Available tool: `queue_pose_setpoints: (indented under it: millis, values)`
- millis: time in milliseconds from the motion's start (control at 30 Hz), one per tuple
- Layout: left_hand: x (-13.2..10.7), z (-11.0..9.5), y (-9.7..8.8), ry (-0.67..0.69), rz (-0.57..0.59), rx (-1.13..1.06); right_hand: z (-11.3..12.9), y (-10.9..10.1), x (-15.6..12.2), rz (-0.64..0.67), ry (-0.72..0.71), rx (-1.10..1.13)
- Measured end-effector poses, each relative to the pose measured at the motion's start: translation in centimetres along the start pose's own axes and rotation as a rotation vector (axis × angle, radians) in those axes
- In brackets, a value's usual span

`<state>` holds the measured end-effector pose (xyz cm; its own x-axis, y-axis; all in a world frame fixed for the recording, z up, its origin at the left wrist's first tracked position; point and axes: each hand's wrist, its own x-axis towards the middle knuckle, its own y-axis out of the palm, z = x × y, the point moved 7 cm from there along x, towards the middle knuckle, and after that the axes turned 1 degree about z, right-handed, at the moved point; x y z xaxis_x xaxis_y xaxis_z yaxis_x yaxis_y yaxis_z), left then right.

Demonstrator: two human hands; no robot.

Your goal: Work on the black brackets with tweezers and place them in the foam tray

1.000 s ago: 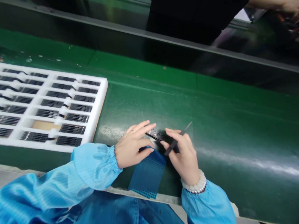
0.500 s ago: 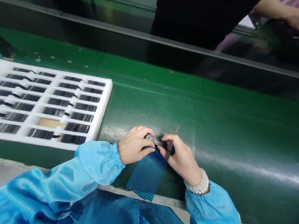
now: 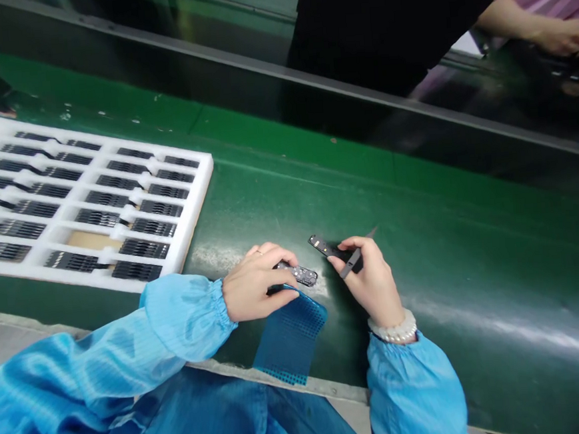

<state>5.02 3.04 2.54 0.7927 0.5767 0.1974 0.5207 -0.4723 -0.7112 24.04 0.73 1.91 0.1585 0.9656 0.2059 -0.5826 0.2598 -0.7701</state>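
Observation:
My left hand (image 3: 259, 283) is closed on a slim black electronic part (image 3: 304, 276) with small components on its upper face. My right hand (image 3: 375, 280) pinches a narrow black cover-like strip (image 3: 318, 243) with small pale and gold marks, held apart from the electronic part. Also in my right hand is a dark grey tool (image 3: 353, 263) with a thin pointed end, perhaps tweezers; the fingers hide its middle. Beneath my left fingers lies a blue sheet (image 3: 286, 341) with a dotted grid, reaching over the table's front edge.
On the left, a white foam tray (image 3: 209, 176) holds several black ribbed parts in slots; one slot shows a tan bottom. The green work surface (image 3: 473, 262) runs under everything. Behind it is a dark raised ledge (image 3: 257, 62). A co-worker's hand (image 3: 563, 36) is at the far right.
My right hand has moved right and slightly up, taking the black strip and grey tool away from the electronic part. My left hand stays nearly in place, still holding that part.

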Motion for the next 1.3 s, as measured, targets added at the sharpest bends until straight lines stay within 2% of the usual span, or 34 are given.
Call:
queue_pose_setpoints:
  millis: [133,200,300,367,667,733,867,1000,1067,1200,1300]
  values:
    - [0.0,-0.4,-0.4,0.015,-0.027,-0.091,1.0,-1.4,-2.3,-0.168,0.077,0.214]
    - [0.1,-0.4,-0.5,0.017,-0.038,-0.171,2.1,-1.0,-3.9,-0.139,0.057,0.388]
    - [0.2,-0.3,-0.8,0.005,-0.069,-0.252,3.9,0.6,-5.6,0.019,-0.043,0.486]
    - [0.2,-0.5,-1.0,0.009,-0.079,-0.255,4.5,1.4,-6.1,0.071,-0.069,0.484]
    - [-0.1,-1.0,-0.5,0.071,-0.069,-0.225,4.7,1.5,-6.0,0.049,0.017,0.415]
    - [-0.1,-0.8,-0.4,0.032,-0.059,-0.277,5.1,1.6,-6.0,0.075,0.015,0.397]
    - [-0.1,-0.1,0.2,-0.144,0.029,-0.419,5.4,2.0,-6.0,0.128,0.024,0.429]
    - [-0.2,0.0,0.5,-0.190,0.079,-0.503,5.3,2.3,-6.1,0.170,0.038,0.516]
    - [-0.2,0.2,0.5,-0.202,0.064,-0.500,4.8,1.8,-6.2,0.091,0.052,0.563]
    - [-0.2,0.5,0.5,-0.204,0.038,-0.493,3.1,0.2,-6.9,-0.164,0.117,0.735]
    - [-0.1,0.6,0.3,-0.184,0.026,-0.475,2.5,0.2,-7.1,-0.174,0.125,0.885]
